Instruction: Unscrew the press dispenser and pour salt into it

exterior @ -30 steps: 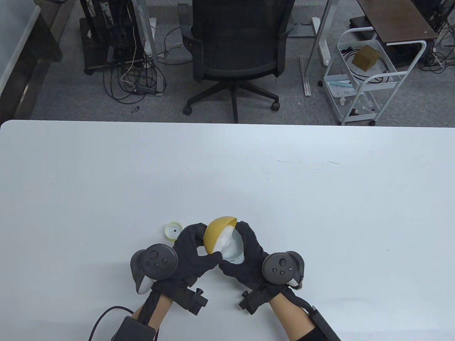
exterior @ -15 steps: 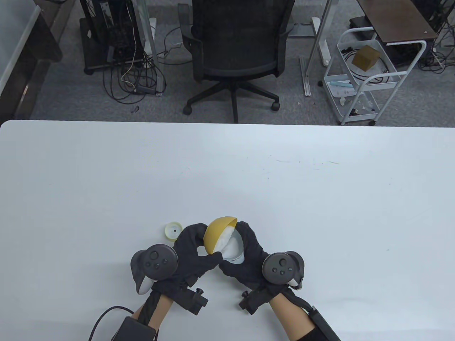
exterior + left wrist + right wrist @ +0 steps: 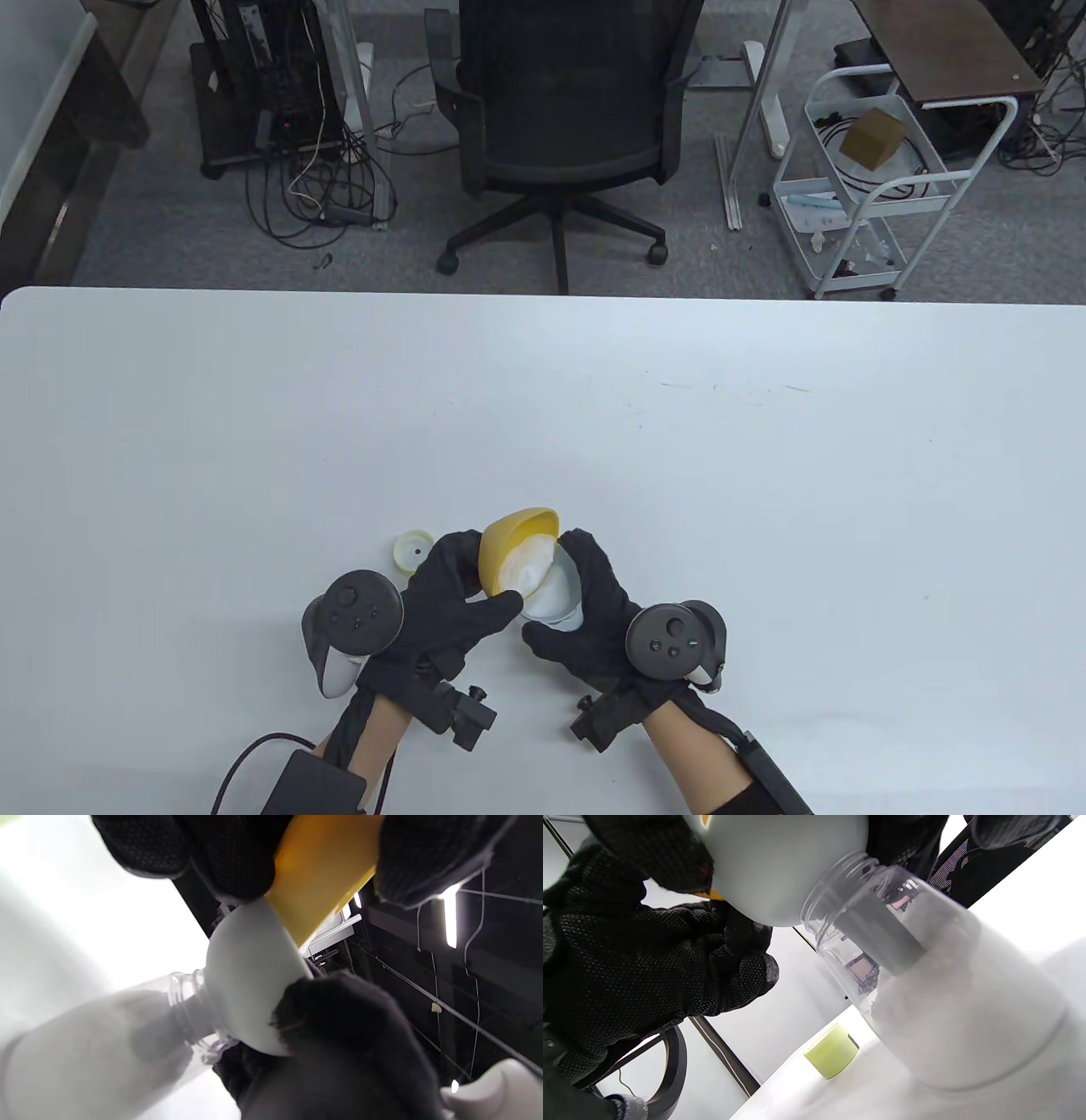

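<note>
Low centre of the table view: my left hand point(image 3: 441, 594) grips a tilted yellow bowl point(image 3: 509, 552), my right hand point(image 3: 585, 611) wraps the funnel point(image 3: 780, 870) seated in the dispenser bottle point(image 3: 937, 993). Tipped faster, salt could overflow onto the counter point(image 3: 764, 509).

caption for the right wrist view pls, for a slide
Salt runs through a white funnel into the clear dispenser bottle, already mostly full; its yellow-green cap sits apart on the white table.
</note>
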The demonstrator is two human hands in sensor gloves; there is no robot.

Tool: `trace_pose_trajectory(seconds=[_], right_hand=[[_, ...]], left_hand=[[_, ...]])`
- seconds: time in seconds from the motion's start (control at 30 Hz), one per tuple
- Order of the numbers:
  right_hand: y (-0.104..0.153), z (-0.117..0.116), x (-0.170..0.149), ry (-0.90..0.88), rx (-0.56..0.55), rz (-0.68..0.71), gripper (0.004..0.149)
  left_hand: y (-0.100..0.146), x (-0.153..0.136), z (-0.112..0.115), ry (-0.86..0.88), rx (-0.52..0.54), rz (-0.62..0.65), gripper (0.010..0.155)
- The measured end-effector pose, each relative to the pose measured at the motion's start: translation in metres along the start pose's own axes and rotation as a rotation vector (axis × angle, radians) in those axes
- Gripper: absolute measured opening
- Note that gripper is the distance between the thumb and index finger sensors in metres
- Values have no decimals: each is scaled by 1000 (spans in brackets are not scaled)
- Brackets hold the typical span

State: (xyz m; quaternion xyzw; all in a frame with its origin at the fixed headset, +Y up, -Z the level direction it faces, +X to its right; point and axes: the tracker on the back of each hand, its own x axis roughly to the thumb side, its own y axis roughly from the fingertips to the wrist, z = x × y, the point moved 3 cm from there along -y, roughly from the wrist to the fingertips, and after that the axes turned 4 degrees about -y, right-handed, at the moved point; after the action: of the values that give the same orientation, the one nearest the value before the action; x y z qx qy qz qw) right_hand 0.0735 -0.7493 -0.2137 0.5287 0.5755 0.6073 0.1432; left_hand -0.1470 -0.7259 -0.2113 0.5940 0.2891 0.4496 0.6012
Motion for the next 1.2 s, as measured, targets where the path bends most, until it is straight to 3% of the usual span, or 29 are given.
trace_pose_trajectory(seconds=[0.2,0.27,0.33,0.4,0.6,0.7,0.9,1.2], right_hand=[[0,0,0,7,3,0,115],[0,0,0,6,3,0,115],[0,0,0,7,4,0,115],[0,0,0,6,4,0,115],[0,0,1,16,7,-5,115],[0,0,1,17,5,-6,114],[0,0,2,23,5,-6,115],[0,0,3,33,12,-7,114]], left_hand=[[-3,-20,-6,315,-42,-79,91],[-3,-29,-6,494,-78,-114,91],[-2,-39,-3,815,-136,-175,91],[-2,-46,-8,912,-128,-202,91],[-4,-66,-39,805,-31,-268,89],[-16,-76,-58,665,23,-360,89],[-65,-84,-88,235,40,-551,77],[-137,-100,-95,-144,14,-792,58]])
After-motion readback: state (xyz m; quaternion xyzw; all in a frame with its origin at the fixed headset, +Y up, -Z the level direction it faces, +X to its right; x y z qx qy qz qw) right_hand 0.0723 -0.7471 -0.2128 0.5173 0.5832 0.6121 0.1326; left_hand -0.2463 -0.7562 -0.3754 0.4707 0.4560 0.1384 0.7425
